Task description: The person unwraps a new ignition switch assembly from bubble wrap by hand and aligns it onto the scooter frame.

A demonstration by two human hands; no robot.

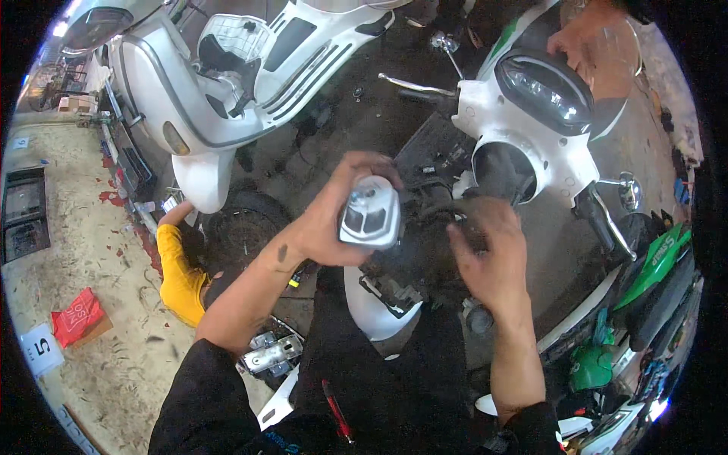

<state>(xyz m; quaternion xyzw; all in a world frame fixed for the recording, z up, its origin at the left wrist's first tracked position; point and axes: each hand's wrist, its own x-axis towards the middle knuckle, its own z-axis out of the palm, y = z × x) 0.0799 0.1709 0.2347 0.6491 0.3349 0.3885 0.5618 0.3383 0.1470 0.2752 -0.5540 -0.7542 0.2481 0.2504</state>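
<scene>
My left hand (334, 216) is wrapped round a silver-white, rounded part (370, 214) with dark panels set in its end, held up in front of my body. What the part is I cannot make out. My right hand (493, 254) is raised to the right of it, apart from it, with thumb and fingers spread and slightly blurred; nothing shows in it. Just beyond that hand is the white handlebar cover (557, 163) of a scooter, with a dark headlight (546, 91) and a round opening.
A white scooter body (189, 83) stands at the far left. Another person's hand (584, 45) rests by the headlight. Someone in a yellow sleeve (180, 265) crouches at left. A white curved panel (379, 311) lies before me; green and black parts (656, 269) line the right side.
</scene>
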